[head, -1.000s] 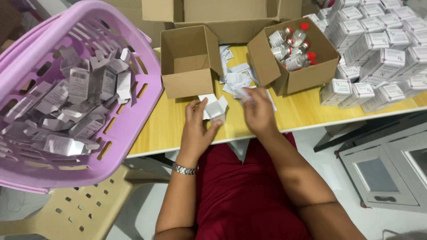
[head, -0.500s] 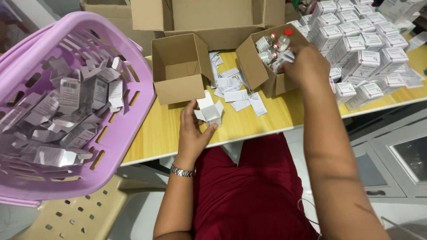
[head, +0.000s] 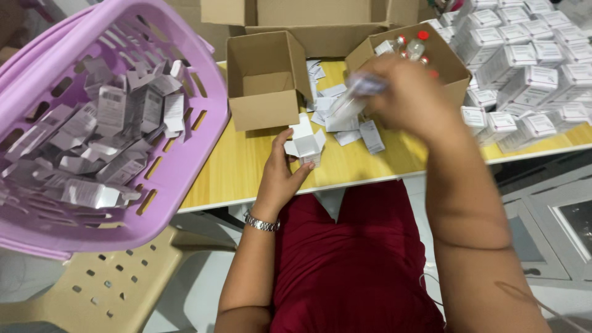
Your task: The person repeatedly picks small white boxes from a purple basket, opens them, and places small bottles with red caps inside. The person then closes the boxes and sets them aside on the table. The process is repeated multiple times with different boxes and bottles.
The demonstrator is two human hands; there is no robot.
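My left hand (head: 280, 176) holds a small white carton (head: 306, 144) with its top flaps open, just above the yellow table (head: 240, 166). My right hand (head: 410, 98) is blurred with motion in front of a brown box of red-capped vials (head: 413, 43) and grips a small clear vial (head: 354, 92) pointing left toward the carton. Loose white leaflets (head: 348, 126) lie on the table between the two hands.
A lilac basket (head: 185, 154) of flat grey-white cartons sits at left on a beige plastic chair (head: 117, 290). An empty brown box (head: 265, 80) stands behind the carton. Stacks of closed white cartons (head: 530, 80) fill the right of the table. A grey cabinet (head: 555, 234) is at lower right.
My right hand reached into the vial box, then came back toward the carton holding a vial. My left hand kept the open carton in place.
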